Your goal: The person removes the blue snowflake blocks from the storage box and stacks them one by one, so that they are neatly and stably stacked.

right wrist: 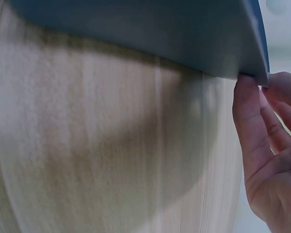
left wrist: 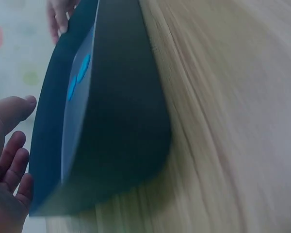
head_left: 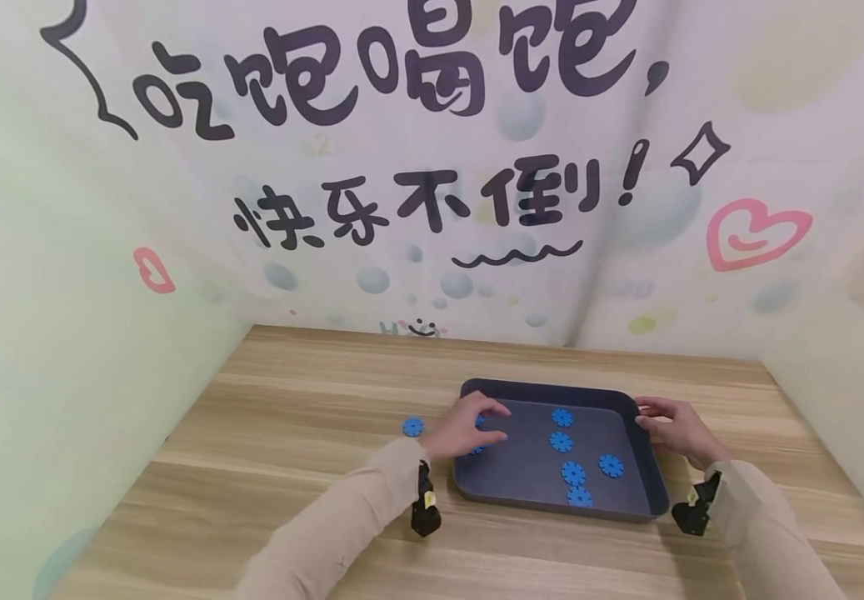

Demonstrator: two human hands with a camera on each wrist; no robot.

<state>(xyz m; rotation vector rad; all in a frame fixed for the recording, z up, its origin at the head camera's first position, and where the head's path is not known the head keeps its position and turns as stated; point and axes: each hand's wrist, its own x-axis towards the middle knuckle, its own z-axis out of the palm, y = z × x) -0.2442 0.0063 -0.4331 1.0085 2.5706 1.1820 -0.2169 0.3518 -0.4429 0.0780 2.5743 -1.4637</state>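
A dark shallow tray (head_left: pixel 529 493) lies on the table with several blue notched discs (head_left: pixel 611 466) inside it. My left hand (head_left: pixel 465 427) hovers over the tray's left end, thumb and fingers spread apart with nothing between them. Partly hidden behind that hand are two more discs. In the left wrist view, the fingers (left wrist: pixel 15 165) show beside the tray's dark wall. At the far right rim, my right hand (head_left: pixel 675 429) pinches the tray's edge between thumb and fingers, which the right wrist view shows close up at the rim (right wrist: pixel 254 63).
One blue disc (head_left: pixel 412 427) lies outside the tray, on the wooden table (head_left: pixel 289 417) left of my left hand. A printed cloth (head_left: pixel 402 275) with dark lettering hangs behind the table's back edge. Pale walls stand at both sides.
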